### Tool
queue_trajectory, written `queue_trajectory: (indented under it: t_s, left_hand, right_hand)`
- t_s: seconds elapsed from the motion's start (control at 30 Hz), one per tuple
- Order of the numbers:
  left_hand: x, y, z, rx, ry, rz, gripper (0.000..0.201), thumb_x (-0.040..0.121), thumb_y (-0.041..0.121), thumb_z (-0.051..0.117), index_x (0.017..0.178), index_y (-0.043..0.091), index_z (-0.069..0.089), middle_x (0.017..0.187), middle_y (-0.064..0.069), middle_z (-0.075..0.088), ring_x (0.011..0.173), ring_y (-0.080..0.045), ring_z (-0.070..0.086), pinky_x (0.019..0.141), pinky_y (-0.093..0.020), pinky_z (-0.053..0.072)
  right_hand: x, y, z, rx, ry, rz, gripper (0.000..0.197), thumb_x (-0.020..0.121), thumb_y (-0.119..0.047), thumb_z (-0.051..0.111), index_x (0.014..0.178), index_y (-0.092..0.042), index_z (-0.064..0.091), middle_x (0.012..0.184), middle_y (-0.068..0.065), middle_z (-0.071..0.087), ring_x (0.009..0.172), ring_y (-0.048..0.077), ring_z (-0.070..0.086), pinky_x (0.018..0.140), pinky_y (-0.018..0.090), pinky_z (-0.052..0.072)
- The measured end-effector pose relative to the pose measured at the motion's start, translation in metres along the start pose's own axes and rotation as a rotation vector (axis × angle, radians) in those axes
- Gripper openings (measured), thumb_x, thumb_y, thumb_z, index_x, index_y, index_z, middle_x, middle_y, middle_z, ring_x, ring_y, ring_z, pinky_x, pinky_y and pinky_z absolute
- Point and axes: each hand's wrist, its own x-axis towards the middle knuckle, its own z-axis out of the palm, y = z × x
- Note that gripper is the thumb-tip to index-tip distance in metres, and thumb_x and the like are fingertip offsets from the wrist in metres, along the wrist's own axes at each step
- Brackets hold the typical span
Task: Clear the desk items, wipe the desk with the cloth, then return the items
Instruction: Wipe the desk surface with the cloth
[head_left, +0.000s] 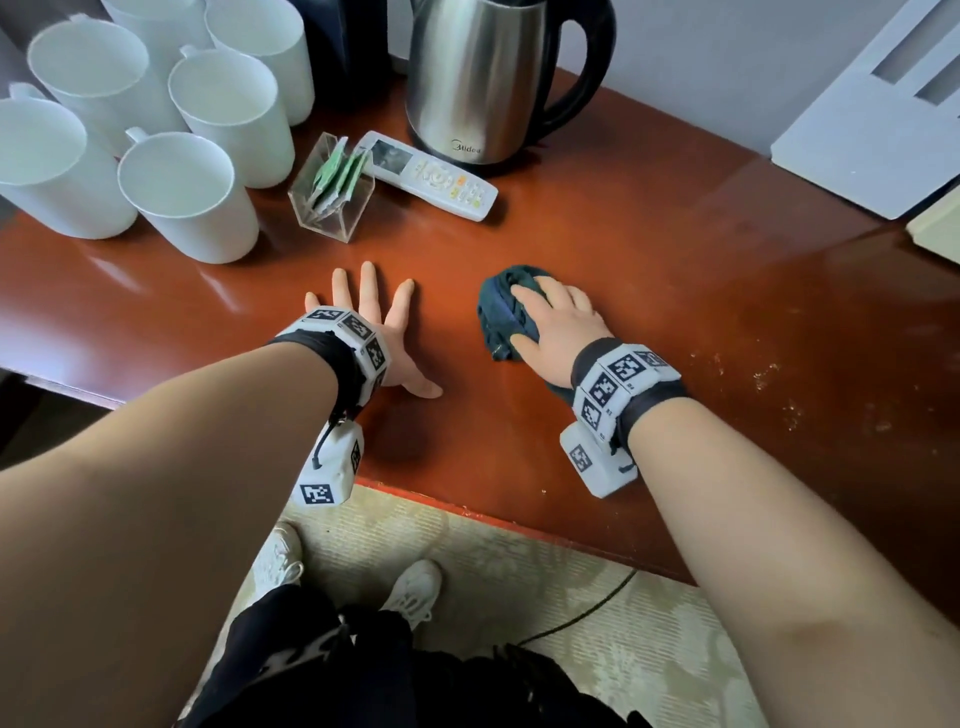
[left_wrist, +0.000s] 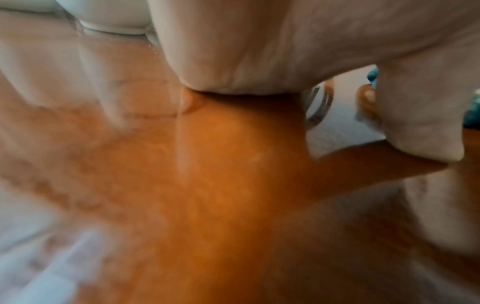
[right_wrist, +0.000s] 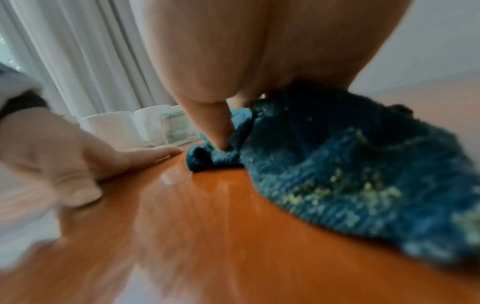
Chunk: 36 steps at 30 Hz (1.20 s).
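My left hand (head_left: 371, 317) lies flat on the glossy red-brown desk (head_left: 649, 249), fingers spread and holding nothing. In the left wrist view its palm (left_wrist: 259, 41) rests on the desk (left_wrist: 221, 185). To its right, my right hand (head_left: 558, 322) presses a bunched dark teal cloth (head_left: 498, 312) onto the wood, fingers curled over it. The right wrist view shows the cloth (right_wrist: 350, 174) speckled with pale crumbs and my thumb (right_wrist: 215, 127) dug into a fold. My left hand (right_wrist: 103, 160) appears there too.
Several white mugs (head_left: 182, 192) stand at the back left, beside a clear holder of green sachets (head_left: 332, 192). A white remote (head_left: 431, 176) lies before a steel kettle (head_left: 478, 78). Crumbs (head_left: 769, 374) dot the right side. A white board (head_left: 883, 114) sits far right. The desk's front edge (head_left: 519, 519) lies close behind my wrists.
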Motion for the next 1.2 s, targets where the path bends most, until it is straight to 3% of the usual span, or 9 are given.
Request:
queue_trajectory:
  t_s: [0.27, 0.4, 0.5, 0.63, 0.7, 0.87, 0.93, 1.07, 1.2]
  left_hand:
    - [-0.010, 0.000, 0.002, -0.003, 0.054, 0.027, 0.126, 0.060, 0.074, 0.065, 0.146, 0.035, -0.018, 0.153, -0.006, -0.030, 0.142, -0.033, -0.025, 0.113, -0.056, -0.009]
    - [-0.017, -0.006, 0.006, 0.054, 0.134, 0.084, 0.117, 0.064, 0.079, 0.057, 0.148, 0.034, -0.011, 0.156, -0.009, -0.020, 0.144, -0.033, -0.017, 0.115, -0.055, -0.002]
    - [-0.026, -0.008, 0.013, 0.107, 0.173, 0.168, 0.105, 0.073, 0.074, 0.052, 0.150, 0.029, -0.005, 0.158, -0.010, -0.013, 0.145, -0.032, -0.013, 0.116, -0.053, 0.001]
    - [-0.042, -0.008, 0.027, 0.195, 0.200, 0.290, 0.098, 0.080, 0.063, 0.053, 0.150, 0.027, -0.004, 0.158, -0.006, -0.008, 0.145, -0.030, -0.014, 0.117, -0.049, -0.002]
    - [-0.049, -0.010, 0.033, 0.228, 0.204, 0.323, 0.096, 0.082, 0.060, 0.054, 0.150, 0.026, -0.005, 0.158, -0.006, -0.007, 0.145, -0.029, -0.014, 0.117, -0.049, -0.003]
    - [-0.059, -0.013, 0.041, 0.239, 0.217, 0.313, 0.084, 0.090, 0.047, 0.051, 0.150, 0.025, -0.002, 0.159, -0.004, -0.007, 0.146, -0.027, -0.013, 0.118, -0.045, -0.003]
    - [-0.060, -0.005, 0.042, 0.207, 0.215, 0.296, 0.079, 0.092, 0.045, 0.048, 0.151, 0.025, 0.000, 0.159, -0.004, -0.006, 0.146, -0.026, -0.012, 0.119, -0.044, -0.003]
    - [-0.065, 0.026, 0.049, 0.140, 0.218, 0.280, 0.073, 0.093, 0.047, 0.044, 0.151, 0.026, 0.003, 0.159, -0.004, -0.005, 0.146, -0.026, -0.011, 0.119, -0.043, -0.003]
    - [-0.071, 0.072, 0.066, 0.098, 0.194, 0.257, 0.074, 0.092, 0.054, 0.041, 0.150, 0.028, 0.003, 0.159, -0.004, -0.007, 0.146, -0.026, -0.011, 0.119, -0.044, -0.004]
  right_hand:
    - [-0.091, 0.005, 0.040, 0.087, -0.038, 0.022, 0.054, 0.093, -0.034, 0.047, 0.143, -0.027, 0.028, 0.155, -0.004, 0.013, 0.143, 0.022, 0.008, 0.115, 0.042, 0.023]
    - [-0.155, 0.008, 0.058, 0.087, -0.082, 0.072, 0.044, 0.088, -0.021, 0.050, 0.131, -0.022, 0.041, 0.147, -0.003, 0.024, 0.133, 0.025, 0.020, 0.107, 0.037, 0.030]
    - [-0.196, 0.020, 0.056, 0.167, -0.143, 0.260, 0.040, 0.086, -0.020, 0.053, 0.125, -0.022, 0.045, 0.136, 0.002, 0.036, 0.122, 0.026, 0.035, 0.098, 0.034, 0.038]
    - [-0.213, 0.019, 0.034, 0.391, 0.237, 0.519, 0.044, 0.084, -0.012, 0.055, 0.126, -0.020, 0.048, 0.136, 0.005, 0.038, 0.125, 0.031, 0.037, 0.101, 0.035, 0.035]
    - [-0.201, -0.002, 0.023, 0.400, 0.347, 0.477, 0.047, 0.085, -0.013, 0.054, 0.130, -0.021, 0.045, 0.141, 0.004, 0.033, 0.130, 0.030, 0.031, 0.105, 0.035, 0.030]
    - [-0.149, -0.066, 0.057, 0.223, 0.015, 0.213, 0.047, 0.093, -0.045, 0.045, 0.137, -0.030, 0.038, 0.155, 0.002, 0.013, 0.144, 0.026, 0.005, 0.115, 0.044, 0.012]
    - [-0.146, -0.073, 0.079, 0.171, 0.081, 0.209, 0.039, 0.096, -0.040, 0.042, 0.132, -0.027, 0.042, 0.155, 0.003, 0.012, 0.144, 0.026, 0.003, 0.115, 0.045, 0.010]
    - [-0.177, -0.029, 0.100, 0.122, 0.157, 0.180, 0.025, 0.095, -0.026, 0.044, 0.120, -0.023, 0.048, 0.149, 0.001, 0.023, 0.140, 0.026, 0.013, 0.112, 0.043, 0.014]
    - [-0.230, 0.063, 0.101, 0.096, 0.118, 0.408, 0.022, 0.087, -0.010, 0.048, 0.106, -0.020, 0.052, 0.141, 0.005, 0.031, 0.132, 0.028, 0.025, 0.105, 0.038, 0.025]
